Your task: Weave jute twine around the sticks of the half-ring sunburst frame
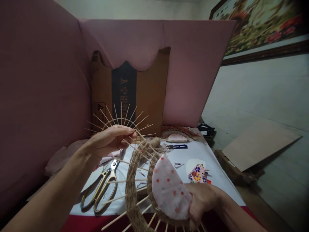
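Observation:
A half-round woven twine piece (132, 180) with thin wooden sticks radiating out is held in front of me. Its center is a white cloth half-circle (169, 190) with red dots. My right hand (204, 199) grips the cloth's lower right edge, thumb in front, other fingers hidden behind. At the upper end of the weave, my left hand (114, 138) is closed, thumb and forefinger pinching the tip of a wooden stick (140, 134); whether twine is also between them cannot be made out. Just behind the weave lies a ball of twine (154, 142).
Gold-handled scissors (106, 183) lie on the white tabletop (219, 167) under my left forearm. Behind are another stick frame (120, 120), a dark-blue thread snipper (178, 146) and a second dotted fan piece (177, 138). Flowered cloth (198, 174) sits right. Cardboard (152, 93) leans against pink panels.

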Action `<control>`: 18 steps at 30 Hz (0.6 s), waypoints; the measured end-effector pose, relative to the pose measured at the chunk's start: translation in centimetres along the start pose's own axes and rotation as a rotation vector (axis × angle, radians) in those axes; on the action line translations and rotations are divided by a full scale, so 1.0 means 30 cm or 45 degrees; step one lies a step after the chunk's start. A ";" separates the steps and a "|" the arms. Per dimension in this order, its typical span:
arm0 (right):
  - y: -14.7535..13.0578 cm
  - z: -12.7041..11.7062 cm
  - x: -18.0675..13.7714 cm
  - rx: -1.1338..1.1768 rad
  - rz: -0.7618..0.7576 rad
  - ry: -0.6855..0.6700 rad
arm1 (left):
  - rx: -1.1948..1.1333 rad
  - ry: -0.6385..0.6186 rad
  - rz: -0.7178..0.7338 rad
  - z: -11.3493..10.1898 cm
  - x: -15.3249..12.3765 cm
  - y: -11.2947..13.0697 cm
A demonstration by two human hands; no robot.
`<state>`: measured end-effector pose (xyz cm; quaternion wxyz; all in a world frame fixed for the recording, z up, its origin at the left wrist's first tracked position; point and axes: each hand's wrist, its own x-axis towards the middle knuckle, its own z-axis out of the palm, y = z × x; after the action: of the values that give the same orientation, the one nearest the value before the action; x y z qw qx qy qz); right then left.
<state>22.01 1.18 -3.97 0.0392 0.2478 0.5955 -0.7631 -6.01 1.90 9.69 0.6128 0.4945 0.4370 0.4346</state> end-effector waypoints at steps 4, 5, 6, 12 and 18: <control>0.010 -0.003 0.005 0.028 -0.045 0.025 | 0.310 0.128 0.166 0.005 -0.027 0.012; 0.015 -0.005 0.006 0.033 -0.050 0.034 | 0.430 0.138 0.197 0.007 -0.031 0.016; 0.020 -0.007 0.008 0.035 -0.058 0.043 | 0.560 0.127 0.228 0.007 -0.032 0.020; 0.026 -0.009 0.008 -0.018 -0.061 -0.021 | 1.267 0.012 0.634 0.009 0.012 0.047; 0.015 0.002 0.018 -0.012 -0.063 -0.090 | 1.392 -0.141 0.595 0.028 0.069 0.095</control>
<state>21.68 1.13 -4.59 0.0427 0.2056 0.6034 -0.7693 -5.00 4.08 12.39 0.1797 0.8432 0.4443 0.2435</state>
